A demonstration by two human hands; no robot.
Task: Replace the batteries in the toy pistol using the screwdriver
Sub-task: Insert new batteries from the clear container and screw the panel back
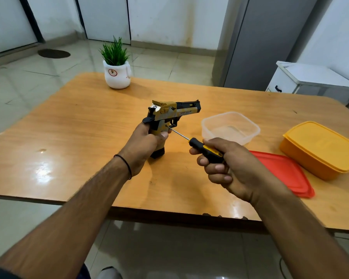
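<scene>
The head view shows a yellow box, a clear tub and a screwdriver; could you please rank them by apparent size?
Largest to smallest:
1. yellow box
2. clear tub
3. screwdriver, its handle partly hidden in the right hand

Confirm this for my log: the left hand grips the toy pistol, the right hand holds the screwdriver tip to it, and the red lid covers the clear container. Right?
No: the head view shows the red lid lying on the table beside the open clear container. The rest holds.
</scene>
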